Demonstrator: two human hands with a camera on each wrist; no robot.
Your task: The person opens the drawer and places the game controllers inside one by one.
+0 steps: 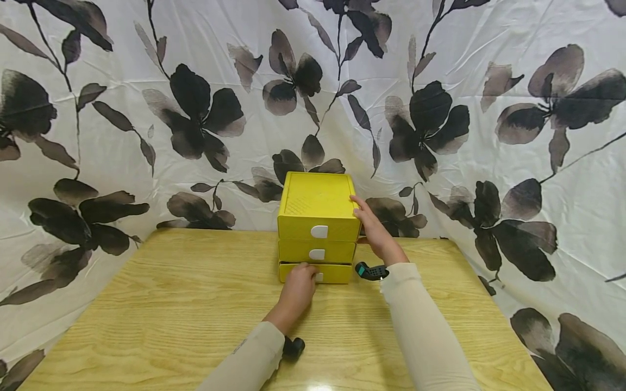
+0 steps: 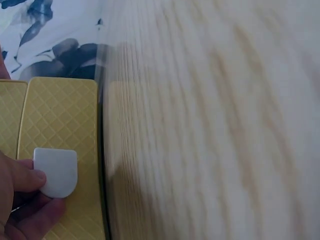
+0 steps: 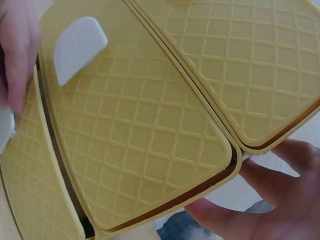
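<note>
A yellow three-drawer box stands on the table, each drawer front bearing a white tab. The bottom drawer sits slightly forward, with a narrow dark gap above its front in the right wrist view. My left hand is at that drawer, thumb and fingers curled at its white tab; part of the grip is hidden. My right hand rests against the box's right side, one fingertip at the top edge. Seen from the right wrist, its spread fingers lie along the side beside the upper drawers.
The wood-grain table extends around the box. Behind it and at both sides hangs a white cloth with dark flowers. Black wrist devices are on both forearms.
</note>
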